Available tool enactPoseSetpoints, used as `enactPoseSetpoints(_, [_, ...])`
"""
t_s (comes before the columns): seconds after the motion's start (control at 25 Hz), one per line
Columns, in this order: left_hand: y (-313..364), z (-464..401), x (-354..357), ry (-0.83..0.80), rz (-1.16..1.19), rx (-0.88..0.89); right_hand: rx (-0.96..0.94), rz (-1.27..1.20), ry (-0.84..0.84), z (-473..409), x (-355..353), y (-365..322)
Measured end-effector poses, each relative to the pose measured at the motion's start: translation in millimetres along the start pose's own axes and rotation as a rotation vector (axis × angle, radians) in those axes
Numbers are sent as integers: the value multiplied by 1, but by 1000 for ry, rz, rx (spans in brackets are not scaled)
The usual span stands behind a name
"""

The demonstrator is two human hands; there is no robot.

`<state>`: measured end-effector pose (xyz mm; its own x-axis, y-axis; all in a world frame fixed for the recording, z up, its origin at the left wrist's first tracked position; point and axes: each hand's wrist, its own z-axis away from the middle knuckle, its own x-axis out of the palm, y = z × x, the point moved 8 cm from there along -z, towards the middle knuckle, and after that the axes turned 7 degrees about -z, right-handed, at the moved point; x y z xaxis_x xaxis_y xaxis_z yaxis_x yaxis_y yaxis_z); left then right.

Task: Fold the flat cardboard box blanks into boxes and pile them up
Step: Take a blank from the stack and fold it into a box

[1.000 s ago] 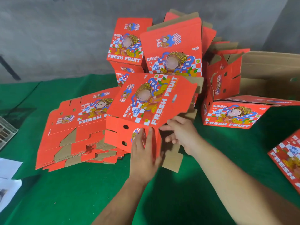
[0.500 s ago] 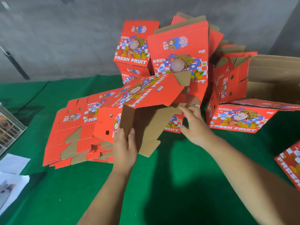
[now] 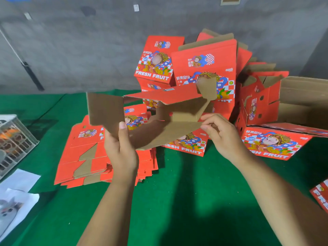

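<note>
A half-opened red box blank [image 3: 165, 110] is held up in the air over the green table, its brown inner side and loose flaps facing me. My left hand [image 3: 120, 150] grips its left panel from below, thumb on the brown face. My right hand [image 3: 221, 137] pinches the tip of a brown flap at the right. Beneath it lies a stack of flat red blanks [image 3: 92, 157]. Behind stands a pile of folded "FRESH FRUIT" boxes [image 3: 204, 68].
A big brown open carton [image 3: 305, 100] stands at the right above a lying red box [image 3: 273, 144]. A wire crate [image 3: 14, 139] and white papers [image 3: 16, 197] sit at the left edge. Another red box [image 3: 321, 194] pokes in at the right. A grey wall rises behind.
The blank was lifted and turned from its printed face to its brown inside, and it opened up. My left hand moved to the left panel; my right hand went to the flap tip.
</note>
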<state>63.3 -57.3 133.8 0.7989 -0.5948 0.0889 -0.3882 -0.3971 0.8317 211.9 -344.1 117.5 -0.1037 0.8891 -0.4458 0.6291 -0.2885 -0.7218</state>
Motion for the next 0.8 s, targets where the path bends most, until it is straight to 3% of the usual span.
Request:
enactPoseSetpoints(0.16, [11, -14, 14, -123, 10, 2, 75, -29, 15, -1, -4, 2])
enactPoseSetpoints(0.36, [30, -38, 23, -124, 121, -22, -50, -52, 214, -7, -32, -22])
enactPoseSetpoints(0.64, [7, -31, 49, -82, 162, -338, -90, 32, 283, -8, -61, -44])
enactPoseSetpoints(0.8, [6, -32, 64, -106, 244, -456, -117, 7, 456, 3, -101, -58])
